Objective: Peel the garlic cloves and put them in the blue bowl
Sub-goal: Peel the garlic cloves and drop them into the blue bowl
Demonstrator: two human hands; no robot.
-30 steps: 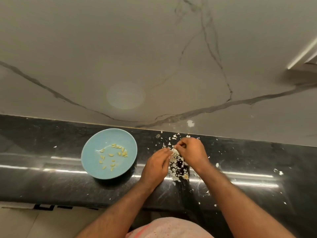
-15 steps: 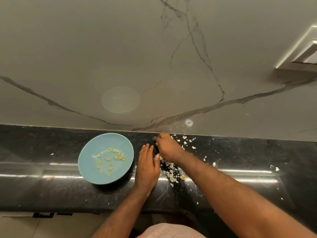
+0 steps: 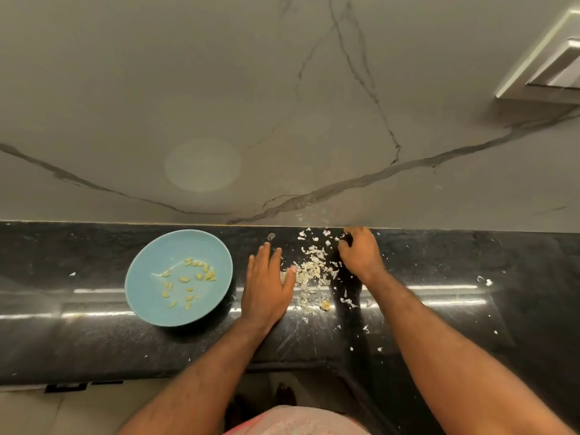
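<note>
Black polished stone makes up the countertop [image 3: 94, 340], a long strip running the full width of the view, bounded at the back by a pale grey marble wall [image 3: 282, 105] with dark veins and at the front by its own rounded edge. To the left the counter surface is bare apart from a few white specks, leaving wide open room on that side.

Next comes the round light-blue bowl [image 3: 147, 277], sitting between the back wall and the front edge without touching either. Inside it lie the small peeled yellowish garlic cloves [image 3: 191, 277], scattered loosely over the bottom.

Just right of the bowl, and apart from it, the left hand [image 3: 266, 287] lies palm down on the counter, fingers straight and together, holding nothing, its thumb touching the edge of the heap of papery white garlic skins [image 3: 310, 271]. The heap fills the gap between the two hands.

At the far side of the skins the right hand [image 3: 361, 252] sits close against the back wall, fingers curled down onto the counter; whether they pinch anything cannot be told.

Right of that arm the counter holds only scattered skin flakes, and a white wall fitting [image 3: 546, 67] sits high on the wall.
</note>
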